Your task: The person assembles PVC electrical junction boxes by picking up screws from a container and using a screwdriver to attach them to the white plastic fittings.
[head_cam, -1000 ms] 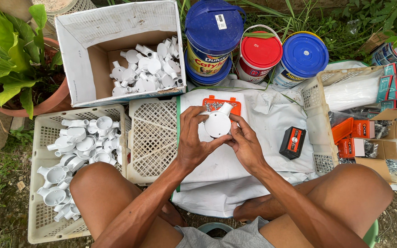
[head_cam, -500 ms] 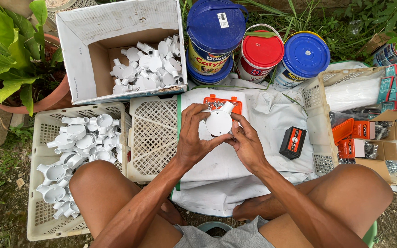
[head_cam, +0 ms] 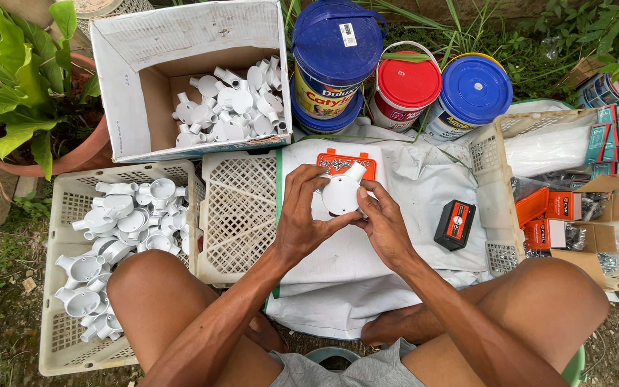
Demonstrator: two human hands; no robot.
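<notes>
Fingers of both hands close around a round white conduit box [head_cam: 341, 194], held above a white sack [head_cam: 410, 215] spread over the ground: the left hand [head_cam: 302, 218] wraps its left side with the thumb under the rim, the right hand [head_cam: 383, 226] pinches its right edge, and one spout points up and to the right. Both forearms rise from the knees and meet at the middle. Just behind the box lies an orange lid [head_cam: 345, 163]; a black and orange packet [head_cam: 455, 224] lies apart to the right. Bare sack remains in front of the hands. An empty white crate [head_cam: 238, 215] sits to the left, and beyond it a crate [head_cam: 66, 287] of similar fittings. A cardboard box [head_cam: 137, 79] behind holds more. Three paint buckets [head_cam: 410, 86] stand beyond the sack.
</notes>
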